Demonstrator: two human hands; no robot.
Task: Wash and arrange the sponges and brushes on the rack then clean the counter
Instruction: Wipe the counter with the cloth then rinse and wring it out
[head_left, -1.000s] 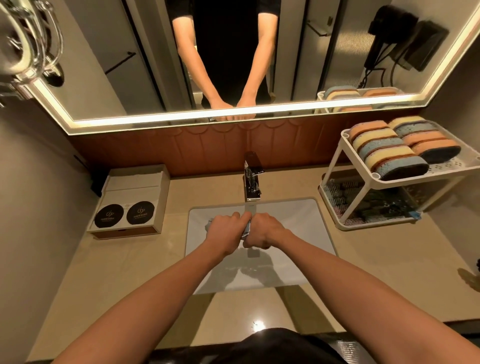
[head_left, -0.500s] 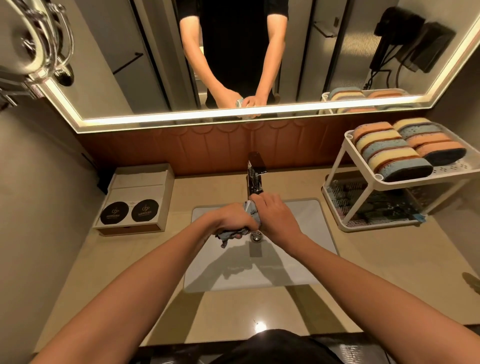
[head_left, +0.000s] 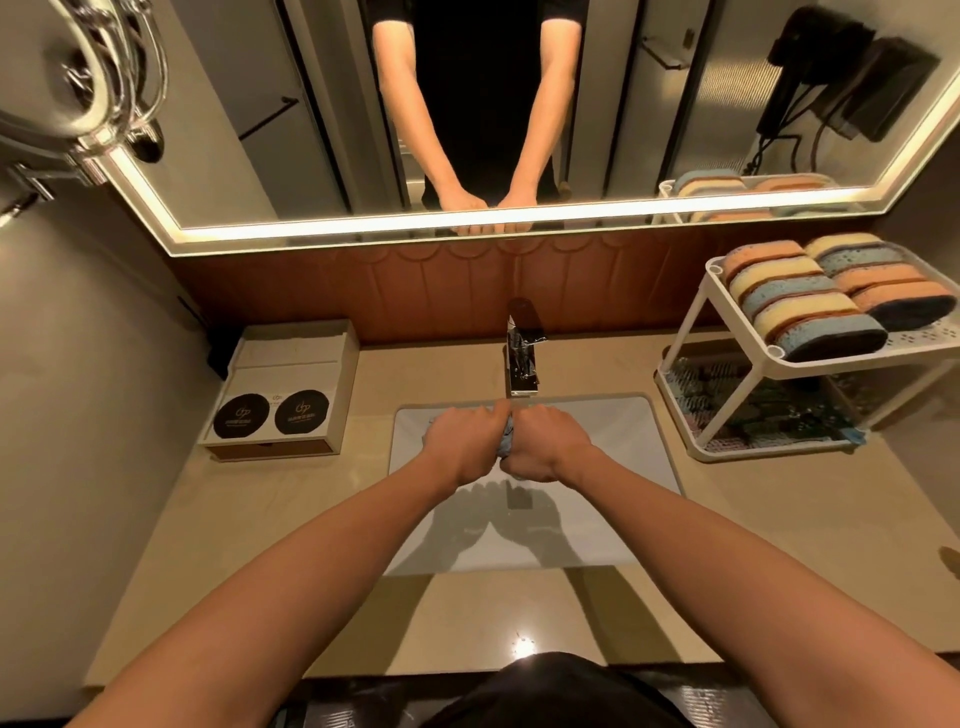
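Nearest me, a dark bit of my top is cut off by the bottom edge. Both forearms run fwd over the smooth beige counter, which has 1 bright glare spot.

My left hand and right hand are fisted knuckles-up, side by side over the white rectangular sink, both clenched round a blue-grey wad. Only a thin strip of it shows between the fists, plus a scrap past the left knuckles. Can't tell if it's cloth or sponge; my fingers are hidden underneath. The fists' shadows fall on the basin floor.

Just behind the hands is a squared chrome faucet; can't make out any water.

Left of the sink sits a pale box w/ 2 black round labels, print too small to read.

On the right is a white 2-tier plastic rack w/ a perforated top shelf. Layered sponges lie there in 2 rows, orange, yellow and blue w/ dark scrub faces, packed touching. The lower shelf holds dark items, too murky to ID.

Behind all this is a brown scalloped backsplash, then a light-edged mirror showing my arms and a black wall unit w/ cord. A chrome fixture at top left is cut off.
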